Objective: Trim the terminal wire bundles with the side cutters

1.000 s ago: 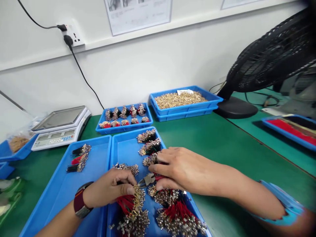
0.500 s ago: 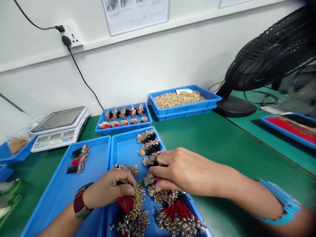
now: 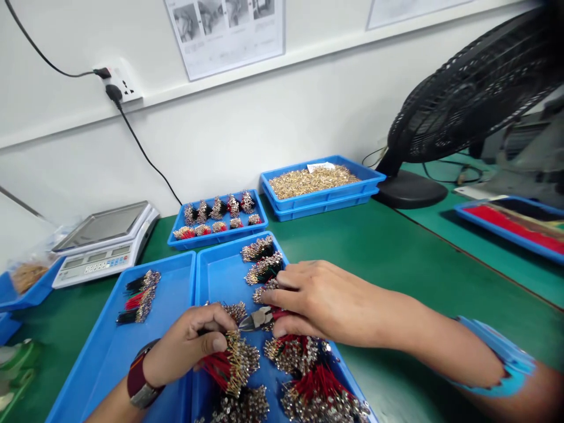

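Observation:
My left hand [image 3: 187, 343] pinches a bundle of red wires with gold-coloured terminals [image 3: 233, 364], which lies in the right-hand blue tray [image 3: 215, 276]. My right hand [image 3: 319, 305] rests over the tray's middle, holding small steel cutting pliers [image 3: 258, 319] with red handles mostly hidden under the fingers. Several wire bundles with metal terminals [image 3: 264, 270] lie close to my right fingers. More red-wired bundles [image 3: 319, 393] fill the tray's near end. The neighbouring blue tray [image 3: 167, 352] holds a few small bundles [image 3: 141, 298].
A digital scale [image 3: 103, 244] stands left of the trays. Behind them are a tray of wire bundles [image 3: 215, 220] and stacked trays of gold pins [image 3: 311, 182]. A black fan [image 3: 467, 100] stands at right on the green bench mat [image 3: 396, 247], beyond which lies another tray [image 3: 506, 220].
The view has tilted upward, so the bench sits lower in the frame. Both hands keep nearly the same place over the tray, still holding the wire bundle and pliers.

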A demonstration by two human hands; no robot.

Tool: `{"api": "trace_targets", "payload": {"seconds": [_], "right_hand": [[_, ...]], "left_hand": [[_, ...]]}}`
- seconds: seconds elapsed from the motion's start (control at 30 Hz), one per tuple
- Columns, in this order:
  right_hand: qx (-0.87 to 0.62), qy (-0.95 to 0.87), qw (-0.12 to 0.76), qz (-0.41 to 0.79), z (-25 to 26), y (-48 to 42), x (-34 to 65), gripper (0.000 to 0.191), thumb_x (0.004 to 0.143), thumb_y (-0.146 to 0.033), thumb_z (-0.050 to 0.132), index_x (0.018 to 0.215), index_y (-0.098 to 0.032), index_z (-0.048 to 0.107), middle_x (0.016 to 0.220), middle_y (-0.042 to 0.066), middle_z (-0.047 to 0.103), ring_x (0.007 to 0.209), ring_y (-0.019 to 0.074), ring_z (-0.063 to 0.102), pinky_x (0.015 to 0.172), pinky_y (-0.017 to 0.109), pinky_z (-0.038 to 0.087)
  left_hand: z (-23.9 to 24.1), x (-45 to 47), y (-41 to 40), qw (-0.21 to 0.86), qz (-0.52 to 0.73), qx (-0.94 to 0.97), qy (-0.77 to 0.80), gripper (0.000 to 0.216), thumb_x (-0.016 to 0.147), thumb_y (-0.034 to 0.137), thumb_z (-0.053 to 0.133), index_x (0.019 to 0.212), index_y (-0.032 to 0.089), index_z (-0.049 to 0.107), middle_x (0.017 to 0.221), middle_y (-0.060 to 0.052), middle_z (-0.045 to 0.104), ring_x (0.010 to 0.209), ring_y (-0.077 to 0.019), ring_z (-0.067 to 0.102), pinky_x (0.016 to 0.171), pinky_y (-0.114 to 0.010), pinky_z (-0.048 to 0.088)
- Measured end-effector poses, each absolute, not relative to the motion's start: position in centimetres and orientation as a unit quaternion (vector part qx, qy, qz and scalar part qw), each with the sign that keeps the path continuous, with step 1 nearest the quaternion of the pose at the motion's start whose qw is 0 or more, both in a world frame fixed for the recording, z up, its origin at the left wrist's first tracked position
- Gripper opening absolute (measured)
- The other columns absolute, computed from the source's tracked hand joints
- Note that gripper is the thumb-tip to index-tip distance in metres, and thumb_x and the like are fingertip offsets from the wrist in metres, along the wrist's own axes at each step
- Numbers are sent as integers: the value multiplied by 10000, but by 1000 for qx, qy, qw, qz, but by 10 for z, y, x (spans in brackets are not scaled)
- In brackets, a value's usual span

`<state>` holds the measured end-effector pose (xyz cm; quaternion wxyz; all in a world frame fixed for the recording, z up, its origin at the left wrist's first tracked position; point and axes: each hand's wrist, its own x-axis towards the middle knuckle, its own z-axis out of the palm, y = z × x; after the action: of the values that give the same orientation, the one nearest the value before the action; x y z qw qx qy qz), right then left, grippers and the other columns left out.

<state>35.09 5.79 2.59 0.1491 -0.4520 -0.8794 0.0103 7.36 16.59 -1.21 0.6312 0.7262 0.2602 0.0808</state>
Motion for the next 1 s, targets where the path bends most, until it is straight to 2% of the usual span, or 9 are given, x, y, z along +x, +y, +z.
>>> {"api": "trace_targets", "payload": {"seconds": [0.4,0.57,0.73,0.83,1.0], "right_hand": [[-447,-881,155,14,27,58,348,440,1060,-542,446,1090,-170,678,810,40,635,733,180,536,618,328,321],[-440,-885,152,24,26,59,349,450,1059,-554,438,1090,-173,676,797,34,630,730,180,529,607,325,313],[-437,-889,137,15,25,59,349,447,1060,-557,433,1068,-179,672,811,35,630,723,176,530,589,327,281],[-446,-885,136,-1,27,57,349,432,1062,-551,436,1031,-187,666,803,32,620,696,164,516,579,327,254],[-450,-881,145,-7,28,55,350,428,1069,-540,429,1030,-187,668,792,29,619,696,159,526,572,332,263]], "left_hand": [[-9,74,166,598,96,756,248,565,805,751,677,866,190,708,561,37,523,473,-102,424,453,-203,302],[-7,76,166,573,131,777,228,546,809,725,694,831,182,742,702,-19,642,626,-146,550,586,-231,418],[-9,76,166,566,137,777,239,528,812,707,705,852,184,770,755,-36,685,671,-158,588,629,-246,448],[-11,76,166,569,136,773,246,542,809,717,701,865,182,768,736,-30,667,631,-141,558,594,-238,441],[-18,74,167,617,110,729,275,555,792,720,717,906,177,722,703,18,592,434,-56,394,389,-179,323]]}}
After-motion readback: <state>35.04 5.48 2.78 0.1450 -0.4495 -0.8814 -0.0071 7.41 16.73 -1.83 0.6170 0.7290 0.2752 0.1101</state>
